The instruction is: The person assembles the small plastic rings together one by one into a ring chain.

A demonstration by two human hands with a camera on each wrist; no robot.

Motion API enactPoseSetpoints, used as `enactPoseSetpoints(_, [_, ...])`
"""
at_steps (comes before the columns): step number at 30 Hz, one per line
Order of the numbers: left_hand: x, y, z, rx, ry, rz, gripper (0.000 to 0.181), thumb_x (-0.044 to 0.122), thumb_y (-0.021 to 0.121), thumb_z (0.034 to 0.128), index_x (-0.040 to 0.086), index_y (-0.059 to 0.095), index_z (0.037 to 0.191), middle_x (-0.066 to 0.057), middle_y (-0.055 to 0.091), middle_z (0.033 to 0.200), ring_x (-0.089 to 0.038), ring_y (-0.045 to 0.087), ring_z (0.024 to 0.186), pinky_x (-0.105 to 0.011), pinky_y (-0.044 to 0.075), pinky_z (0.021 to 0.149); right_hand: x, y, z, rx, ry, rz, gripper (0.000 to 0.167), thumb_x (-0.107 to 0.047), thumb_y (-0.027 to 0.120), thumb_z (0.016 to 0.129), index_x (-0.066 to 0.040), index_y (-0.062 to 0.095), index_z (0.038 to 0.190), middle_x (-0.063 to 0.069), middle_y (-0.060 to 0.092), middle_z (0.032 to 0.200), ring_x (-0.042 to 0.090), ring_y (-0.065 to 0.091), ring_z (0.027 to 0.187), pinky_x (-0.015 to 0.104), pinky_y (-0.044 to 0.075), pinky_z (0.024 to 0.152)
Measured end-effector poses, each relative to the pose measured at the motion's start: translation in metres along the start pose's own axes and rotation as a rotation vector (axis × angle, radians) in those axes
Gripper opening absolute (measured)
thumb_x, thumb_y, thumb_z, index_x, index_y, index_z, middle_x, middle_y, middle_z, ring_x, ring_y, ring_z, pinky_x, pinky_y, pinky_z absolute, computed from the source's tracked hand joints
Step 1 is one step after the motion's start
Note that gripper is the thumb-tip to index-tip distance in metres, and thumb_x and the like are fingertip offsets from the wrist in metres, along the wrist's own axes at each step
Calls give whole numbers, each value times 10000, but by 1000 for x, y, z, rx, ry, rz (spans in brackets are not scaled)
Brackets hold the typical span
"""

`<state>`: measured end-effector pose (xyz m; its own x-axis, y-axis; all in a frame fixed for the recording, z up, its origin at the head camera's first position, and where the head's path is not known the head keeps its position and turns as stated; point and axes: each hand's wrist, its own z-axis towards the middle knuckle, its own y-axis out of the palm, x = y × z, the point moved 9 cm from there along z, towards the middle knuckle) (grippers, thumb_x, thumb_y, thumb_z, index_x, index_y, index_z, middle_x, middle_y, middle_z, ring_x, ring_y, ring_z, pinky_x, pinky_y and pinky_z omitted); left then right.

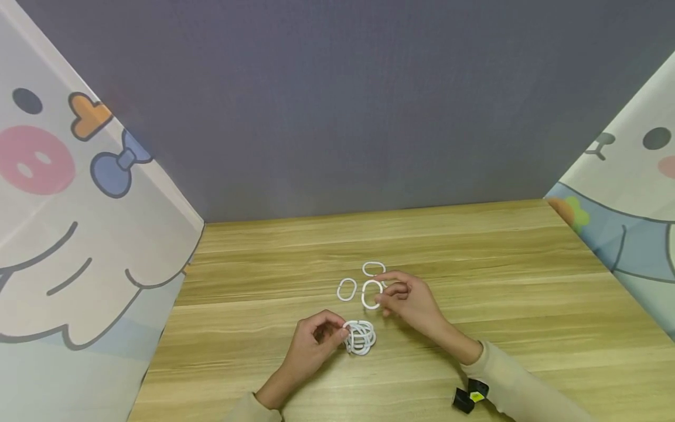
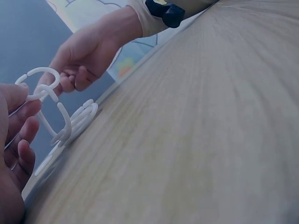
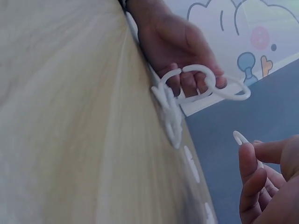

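Note:
My left hand point(image 1: 314, 343) pinches one link of a small bunch of white plastic C-shaped chain links point(image 1: 361, 337) between thumb and index finger. In the left wrist view, the raised links point(image 2: 68, 122) hang joined, and others lie against the tabletop. Farther right, my right hand point(image 1: 413, 302) pinches a single white link point(image 1: 363, 296) by its edge, apart from the bunch. The right wrist view shows this link point(image 3: 239, 137) mostly hidden by the fingers. Beyond the hands lie two loose links, a left one point(image 1: 338, 291) and a far one point(image 1: 374, 262); something white shows partly behind the right hand.
Everything rests on a wood-grain tabletop point(image 1: 253, 269). A grey panel point(image 1: 337, 117) stands along its back, and cartoon-printed panels flank it on the left point(image 1: 105, 234) and right point(image 1: 633, 193). A black device point(image 1: 464, 400) is strapped at the right sleeve.

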<state>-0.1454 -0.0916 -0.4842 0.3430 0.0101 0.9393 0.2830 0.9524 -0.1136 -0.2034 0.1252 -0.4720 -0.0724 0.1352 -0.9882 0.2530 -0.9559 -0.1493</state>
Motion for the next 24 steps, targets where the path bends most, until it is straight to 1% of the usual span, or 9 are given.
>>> enactPoseSetpoints(1, [0,0,0,-1,2,-1,65,-7,799,980,-31,755,1021,-176,674,827,3,471,706,-218,408,564,-2,-1,-1,2,-6,-2,401,27,836,954,73,696,1326,198,793,893,232,749,643,216,498,512])
enactPoseSetpoints(4, [0,0,0,-2,7,-7,59,-16,794,981,-26,756,1024,-182,670,825,-3,471,705,-221,407,563,-12,-1,-5,2,-37,17,388,40,812,966,91,684,1329,203,790,901,230,747,642,220,506,511])
enactPoseSetpoints(7, [1,0,0,-3,8,-12,54,-15,792,985,-22,757,1025,-185,668,824,-6,469,705,-221,405,562,-21,-1,-9,-6,-72,33,368,49,786,982,106,673,1327,160,793,886,218,739,631,209,477,481])
enactPoseSetpoints(9, [1,0,0,-3,6,-11,54,-8,792,988,-24,756,1025,-184,668,825,-3,468,705,-218,403,563,-27,0,-12,-10,-89,42,347,51,773,989,110,673,1317,116,794,867,208,730,618,192,425,449])
enactPoseSetpoints(11, [0,0,-1,-2,5,-12,55,-12,794,986,-24,756,1024,-183,668,823,0,469,706,-218,404,562,-31,1,-14,-19,-104,51,334,65,762,990,119,672,1306,102,794,855,190,722,611,200,445,453])
enactPoseSetpoints(15, [-1,0,-1,1,10,-12,59,-3,796,990,-26,753,1022,-177,664,817,6,471,708,-220,406,559,-37,8,-19,-50,-129,75,323,88,753,982,136,670,1290,158,787,855,144,709,613,250,560,540])
enactPoseSetpoints(16, [-1,0,-2,0,13,-11,69,9,796,996,-35,749,1022,-176,662,815,5,471,709,-221,406,559,-38,10,-20,-58,-131,77,324,85,756,981,136,670,1290,194,781,860,131,706,616,264,582,570])
enactPoseSetpoints(22, [-2,0,-1,-1,9,-5,122,46,795,1012,-59,734,1016,-145,661,808,2,475,708,-216,411,564,-41,18,-26,-88,-140,61,316,85,755,975,125,676,1278,333,735,882,105,698,611,199,484,497])
enactPoseSetpoints(24, [-2,0,-1,-2,5,-6,118,43,797,1009,-58,735,1016,-132,665,810,2,476,707,-214,412,565,-40,19,-27,-93,-145,50,314,79,757,975,120,676,1276,322,739,878,105,697,609,188,465,491])
